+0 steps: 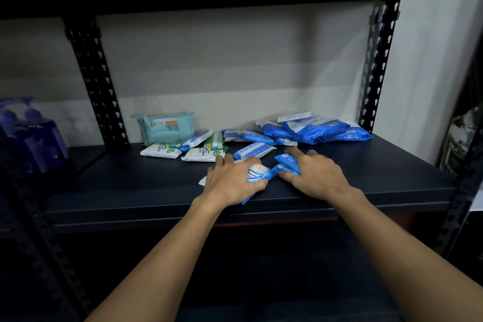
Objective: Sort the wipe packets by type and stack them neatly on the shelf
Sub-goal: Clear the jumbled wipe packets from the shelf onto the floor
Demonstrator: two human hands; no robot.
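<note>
Head view: left hand point(232, 180) and right hand point(317, 172) grip crinkled blue packets point(287, 164).

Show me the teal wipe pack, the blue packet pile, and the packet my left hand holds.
teal wipe pack point(167, 128), head view, front face
blue packet pile point(316, 127), head view, upper blue packet
held packet point(255, 173), head view, printed label

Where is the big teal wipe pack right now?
In the head view, the teal pack stands at the back left of the shelf against the wall, beside the left upright post and just behind the white-and-green packets.
</note>
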